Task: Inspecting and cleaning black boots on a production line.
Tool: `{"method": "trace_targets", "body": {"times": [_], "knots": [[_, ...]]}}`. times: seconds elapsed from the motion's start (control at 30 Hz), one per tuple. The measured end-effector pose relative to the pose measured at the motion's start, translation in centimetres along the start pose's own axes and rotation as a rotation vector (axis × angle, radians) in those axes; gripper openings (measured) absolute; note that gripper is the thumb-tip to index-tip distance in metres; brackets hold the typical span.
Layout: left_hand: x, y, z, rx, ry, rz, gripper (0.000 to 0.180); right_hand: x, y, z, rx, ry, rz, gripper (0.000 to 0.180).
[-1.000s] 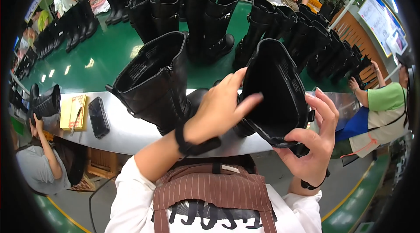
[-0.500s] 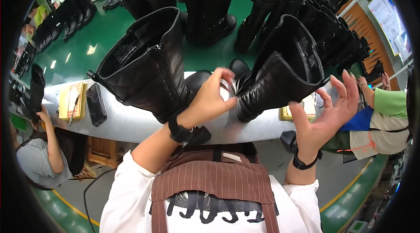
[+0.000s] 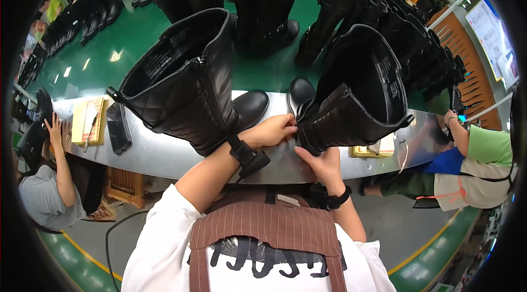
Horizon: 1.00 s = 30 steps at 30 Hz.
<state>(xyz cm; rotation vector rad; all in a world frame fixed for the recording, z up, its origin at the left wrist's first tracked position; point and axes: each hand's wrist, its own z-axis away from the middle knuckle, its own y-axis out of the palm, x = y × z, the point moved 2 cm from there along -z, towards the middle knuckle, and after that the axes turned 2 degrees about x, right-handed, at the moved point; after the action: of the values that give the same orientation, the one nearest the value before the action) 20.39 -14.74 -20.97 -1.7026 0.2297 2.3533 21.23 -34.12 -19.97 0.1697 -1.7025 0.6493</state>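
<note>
Two tall black quilted boots stand on a metal bench (image 3: 164, 155) in front of me. The left boot (image 3: 181, 83) is upright, its toe pointing right. The right boot (image 3: 357, 94) stands just right of it, shaft wide open. My left hand (image 3: 272, 130) pinches the lower back edge of the right boot near its ankle. Under it, my right hand (image 3: 324, 163) grips the base of the same boot. Both wrists carry black bands.
Rows of black boots (image 3: 274, 12) stand on the green conveyor behind the bench. A yellow pad (image 3: 88, 119) and a dark phone (image 3: 118, 127) lie at left. One seated person (image 3: 44, 182) works on my left, another (image 3: 472, 166) on my right.
The right boot came down from being held in the air and now stands on the bench. Both hands dropped to its ankle and base.
</note>
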Motion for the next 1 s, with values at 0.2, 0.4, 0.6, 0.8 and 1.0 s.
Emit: {"method": "trace_targets", "body": {"times": [0.2,0.4,0.6,0.8,1.0], "knots": [[0.3,-0.2,-0.7,0.156,0.019,-0.031,0.026,0.8,-0.4,-0.1,-0.115,-0.021,-0.052,0.035],[-2.3,0.7,1.3,0.2,0.043,0.425,0.022,1.1,-1.0,0.0,-0.094,-0.064,0.028,0.035],[-13.9,-0.1,8.3,0.167,0.446,0.68,0.018,1.5,-0.9,-0.1,-0.017,0.117,0.253,0.04],[-17.7,0.5,10.4,0.064,0.374,0.364,0.026,2.0,0.3,0.4,-0.058,-0.173,0.09,0.052],[-9.7,-2.8,17.3,0.112,0.145,-0.29,0.028,2.7,-0.3,0.3,0.106,-0.086,0.107,0.061]]}}
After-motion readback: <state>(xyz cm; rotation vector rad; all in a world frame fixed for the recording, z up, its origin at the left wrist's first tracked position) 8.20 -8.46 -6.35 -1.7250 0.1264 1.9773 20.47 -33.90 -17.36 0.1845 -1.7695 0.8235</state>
